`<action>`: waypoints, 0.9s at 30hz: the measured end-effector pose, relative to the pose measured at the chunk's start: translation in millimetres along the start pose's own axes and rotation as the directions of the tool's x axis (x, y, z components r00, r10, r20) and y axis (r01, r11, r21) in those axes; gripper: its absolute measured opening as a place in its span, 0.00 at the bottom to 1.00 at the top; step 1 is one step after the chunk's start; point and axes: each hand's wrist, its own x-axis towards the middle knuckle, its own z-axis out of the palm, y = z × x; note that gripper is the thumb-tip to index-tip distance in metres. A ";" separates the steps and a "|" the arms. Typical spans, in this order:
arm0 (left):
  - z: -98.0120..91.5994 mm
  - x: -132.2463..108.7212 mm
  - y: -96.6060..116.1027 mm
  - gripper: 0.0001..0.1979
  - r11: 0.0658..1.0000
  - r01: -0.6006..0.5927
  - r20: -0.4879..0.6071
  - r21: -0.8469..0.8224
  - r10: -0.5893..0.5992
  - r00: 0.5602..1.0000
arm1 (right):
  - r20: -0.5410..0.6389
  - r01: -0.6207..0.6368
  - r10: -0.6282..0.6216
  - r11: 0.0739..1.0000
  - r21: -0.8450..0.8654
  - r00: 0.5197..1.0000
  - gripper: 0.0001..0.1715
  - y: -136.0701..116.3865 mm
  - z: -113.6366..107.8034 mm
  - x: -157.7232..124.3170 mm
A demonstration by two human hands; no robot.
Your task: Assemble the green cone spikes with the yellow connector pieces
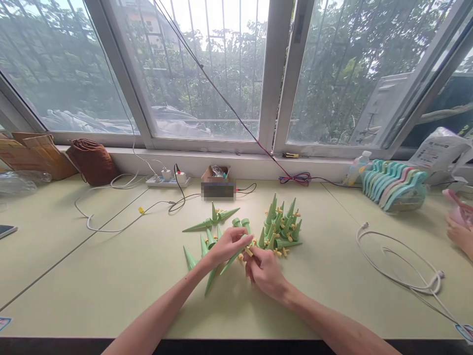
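Observation:
My left hand [226, 246] is closed round a green plastic spike [232, 259] that points down and to the left over the pale green table [111, 276]. My right hand [263, 272] pinches a small yellow piece [249, 252] at the spike's wide end. Both hands meet just in front of a pile of green spikes with yellow pieces [281, 227]. Several loose green spikes [210, 223] lie to the left and under my left hand.
A power strip [167, 180] with cables, a small cardboard box [218, 183] and a brown bag [92, 160] stand along the window sill. A white cable [402, 261] loops at the right. Teal and pink items [393, 185] are stacked at far right. Another person's hand [460, 231] shows at the right edge.

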 end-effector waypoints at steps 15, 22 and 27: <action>-0.5 -0.6 1.5 0.21 0.999 0.007 0.001 0.033 -0.007 1.000 | 0.003 0.012 -0.012 1.000 0.010 1.000 0.17 5.2 0.2 0.3; 0.1 -0.6 2.3 0.21 0.999 0.015 -0.001 0.044 -0.015 1.000 | 0.009 0.006 -0.006 1.000 0.015 1.000 0.16 3.4 -0.1 0.0; -0.4 -0.4 1.4 0.21 0.998 0.006 -0.010 0.063 -0.006 1.000 | 0.014 0.000 0.000 1.000 0.026 1.000 0.14 5.0 -0.3 0.1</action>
